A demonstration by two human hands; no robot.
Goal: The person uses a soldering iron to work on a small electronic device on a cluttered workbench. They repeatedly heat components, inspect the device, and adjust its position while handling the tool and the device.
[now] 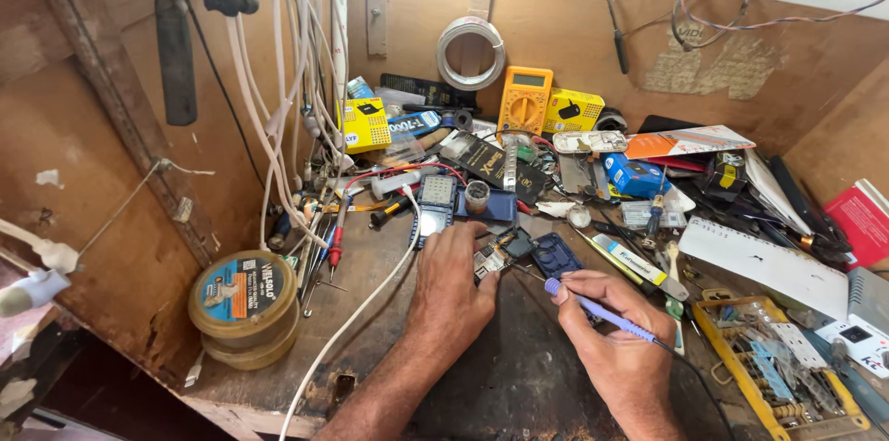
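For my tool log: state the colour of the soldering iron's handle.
The soldering iron handle in the right hand is purple-blue; seen in the head view.

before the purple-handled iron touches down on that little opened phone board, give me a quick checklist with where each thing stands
1. Left hand steadying the small opened phone circuit board: ok, fingers rest on its near edge.
2. Right hand gripping the purple-handled soldering iron: ok, held like a pen.
3. Iron tip placed on the board: cannot tell, the tip is too thin to see.
4. Dark blue phone back shell out of the way: not ok, it lies right beside the board under the iron's path.
5. White cable off the work spot: ok, it runs left of the left wrist.
6. Iron hot: cannot tell.
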